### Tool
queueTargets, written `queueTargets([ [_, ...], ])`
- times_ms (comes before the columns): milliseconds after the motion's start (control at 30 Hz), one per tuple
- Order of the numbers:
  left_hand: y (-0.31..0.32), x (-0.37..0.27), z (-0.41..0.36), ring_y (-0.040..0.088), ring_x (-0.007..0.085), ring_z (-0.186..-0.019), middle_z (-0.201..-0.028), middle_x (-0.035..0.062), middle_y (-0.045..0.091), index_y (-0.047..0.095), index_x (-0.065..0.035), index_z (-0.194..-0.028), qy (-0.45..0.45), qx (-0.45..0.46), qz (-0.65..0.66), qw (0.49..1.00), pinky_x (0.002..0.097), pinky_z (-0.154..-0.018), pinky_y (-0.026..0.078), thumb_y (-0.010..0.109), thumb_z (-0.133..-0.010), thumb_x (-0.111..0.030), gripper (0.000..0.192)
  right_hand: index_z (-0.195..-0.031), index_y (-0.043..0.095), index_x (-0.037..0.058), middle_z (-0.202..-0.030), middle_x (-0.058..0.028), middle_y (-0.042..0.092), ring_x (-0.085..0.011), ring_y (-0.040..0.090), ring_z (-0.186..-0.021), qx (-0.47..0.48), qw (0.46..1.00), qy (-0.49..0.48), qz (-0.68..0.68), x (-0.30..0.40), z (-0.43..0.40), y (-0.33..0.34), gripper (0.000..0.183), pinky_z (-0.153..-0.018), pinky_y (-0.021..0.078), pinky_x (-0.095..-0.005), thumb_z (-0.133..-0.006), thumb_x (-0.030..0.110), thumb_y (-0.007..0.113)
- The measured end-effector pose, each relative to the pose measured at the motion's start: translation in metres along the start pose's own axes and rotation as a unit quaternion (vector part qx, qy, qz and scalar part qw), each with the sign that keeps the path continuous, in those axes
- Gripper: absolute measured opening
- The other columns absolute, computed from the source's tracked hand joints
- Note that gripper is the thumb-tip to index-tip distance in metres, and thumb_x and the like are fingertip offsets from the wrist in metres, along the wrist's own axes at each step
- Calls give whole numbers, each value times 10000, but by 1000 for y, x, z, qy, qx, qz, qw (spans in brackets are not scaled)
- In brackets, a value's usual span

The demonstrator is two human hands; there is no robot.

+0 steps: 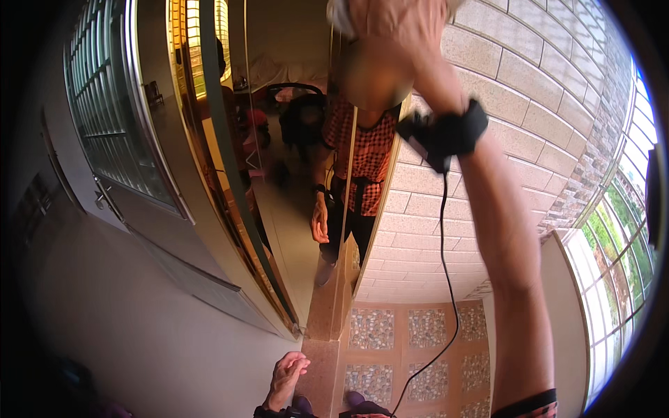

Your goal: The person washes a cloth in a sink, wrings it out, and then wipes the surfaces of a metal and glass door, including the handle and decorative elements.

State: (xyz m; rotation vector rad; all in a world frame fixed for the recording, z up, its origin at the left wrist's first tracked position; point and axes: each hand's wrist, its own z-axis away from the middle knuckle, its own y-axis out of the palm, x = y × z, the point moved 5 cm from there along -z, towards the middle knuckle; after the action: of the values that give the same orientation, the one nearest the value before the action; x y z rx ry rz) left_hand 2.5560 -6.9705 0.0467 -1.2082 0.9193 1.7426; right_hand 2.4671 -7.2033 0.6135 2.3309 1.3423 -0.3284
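Note:
My right hand (pixel 400 23) is raised at the top of the view, over the upper part of a reflective glass door panel (pixel 342 219). Pale material, seemingly a cloth (pixel 341 16), shows at its edge; most of it is hidden beneath the palm. A black wrist device (pixel 452 130) with a black cable (pixel 444 230) is strapped to that wrist. Low in the view, my left hand (pixel 287 372) hangs with loosely curled fingers and nothing visible in it. The glass reflects a person in a red and black checked shirt.
A brick-patterned tile wall (pixel 502 104) stands right of the glass, with a barred window (pixel 616 251) beyond. On the left is a door with a metal handle (pixel 102 193). Below lie a stone threshold (pixel 319 360) and pebble-inset floor (pixel 371 328). A dark wheeled item (pixel 303 120) shows behind or in the glass.

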Motion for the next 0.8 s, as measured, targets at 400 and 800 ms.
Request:
queueTargets([
  [400, 2, 14, 18, 528, 88, -848, -909, -15, 569, 574, -65, -1028, -20, 26, 94, 995, 225, -776, 413, 595, -938, -174, 143, -1061, 679, 163, -1140, -138, 589, -340, 580, -1016, 321, 931, 49, -167, 113, 284, -91, 313, -837, 438, -470, -748, 169, 684],
  [800, -36, 28, -4, 630, 127, -917, -953, 41, 629, 568, -38, -1076, 70, 85, -82, 991, 248, -758, 501, 572, -954, -240, 235, -1105, 547, 25, -1105, -271, 470, -454, 475, -1011, 72, 987, 72, -122, 61, 55, -30, 359, -848, 401, -514, -749, 6, 502],
])
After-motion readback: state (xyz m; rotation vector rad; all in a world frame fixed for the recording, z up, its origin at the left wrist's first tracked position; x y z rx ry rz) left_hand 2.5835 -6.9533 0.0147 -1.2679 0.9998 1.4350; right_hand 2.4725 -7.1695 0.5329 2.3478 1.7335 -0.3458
